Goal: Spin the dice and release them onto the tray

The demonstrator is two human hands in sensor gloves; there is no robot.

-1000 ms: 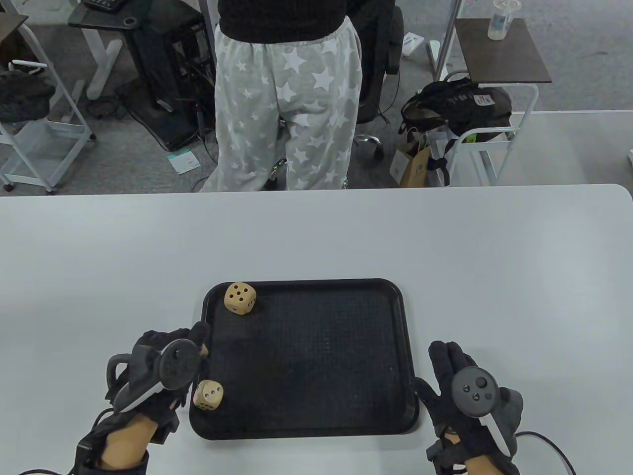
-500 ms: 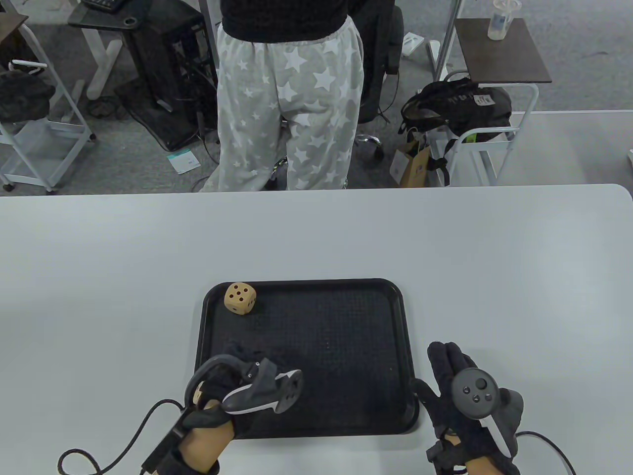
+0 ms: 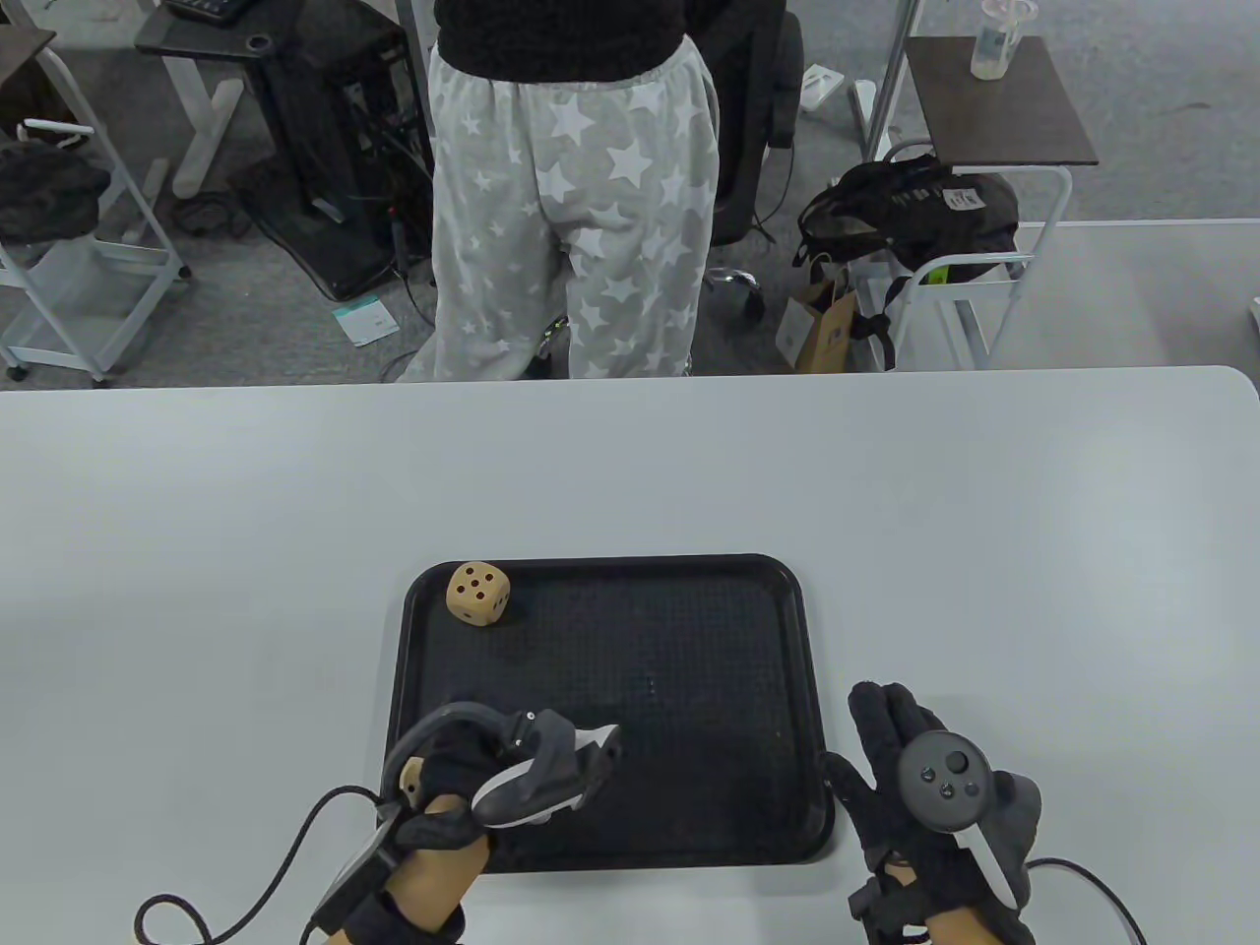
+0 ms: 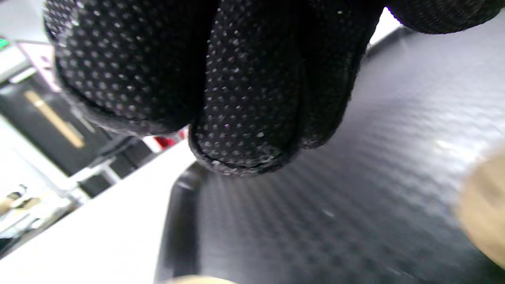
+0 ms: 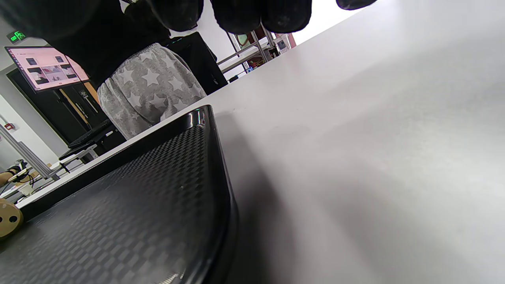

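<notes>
A black tray [image 3: 802, 689] lies near the table's front edge. One wooden die [image 3: 477, 594] rests in its far left corner, five pips up. My left hand [image 3: 461, 753] hovers over the tray's near left corner, its fingers curled round a second die [image 3: 411, 781] that peeks out on the hand's left side. The left wrist view is filled by curled fingers [image 4: 244, 98] above the tray floor [image 4: 355, 177]. My right hand [image 3: 876, 738] lies flat on the table just right of the tray, fingers straight. The right wrist view shows the tray rim [image 5: 213, 157] and the far die [image 5: 8, 223].
A person in grey star-print trousers [image 3: 571, 197] stands at the table's far edge. Beyond are a black backpack [image 3: 906, 212] on a white cart and desks. A cable [image 3: 246, 886] trails from my left wrist over the white table [image 3: 886, 472].
My left hand swung in from left of the tray, turned over the near die and closed on it. It has since drifted slightly right with the die. The right hand stayed put.
</notes>
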